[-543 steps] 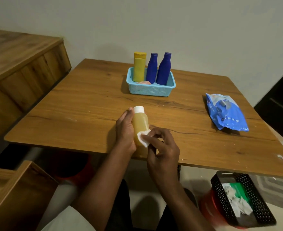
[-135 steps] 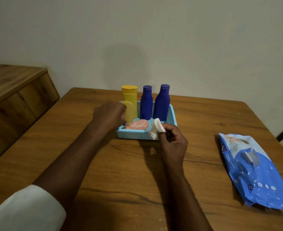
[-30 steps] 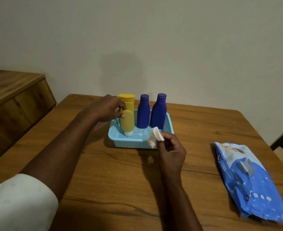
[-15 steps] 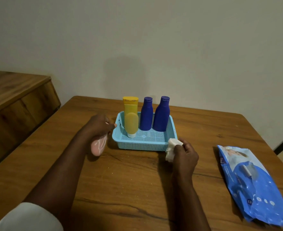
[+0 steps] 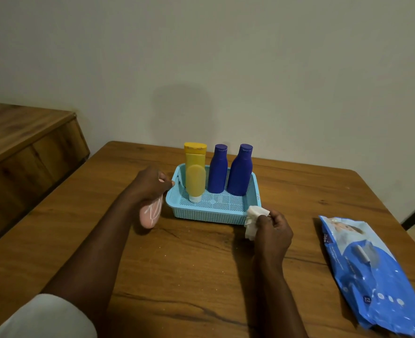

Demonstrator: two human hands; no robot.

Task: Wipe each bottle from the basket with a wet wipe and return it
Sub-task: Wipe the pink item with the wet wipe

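Observation:
A light blue basket (image 5: 208,214) stands mid-table. In it are a tall yellow bottle (image 5: 195,152), a small yellow bottle (image 5: 195,182) standing cap-down in front of it, and two dark blue bottles (image 5: 217,170) (image 5: 240,173). My left hand (image 5: 150,185) grips a pink bottle (image 5: 150,213) just left of the basket, its lower end pointing toward the table. My right hand (image 5: 273,231) pinches a crumpled white wet wipe (image 5: 254,220) at the basket's front right corner.
A blue wet-wipe pack (image 5: 374,274) lies on the right side of the wooden table (image 5: 189,264). A wooden cabinet (image 5: 23,147) stands to the left. A plain wall is close behind the table.
My left hand set the small yellow bottle cap-down in the basket, then lifted the pink bottle out to the left. My right hand with the wipe shifted right along the basket front.

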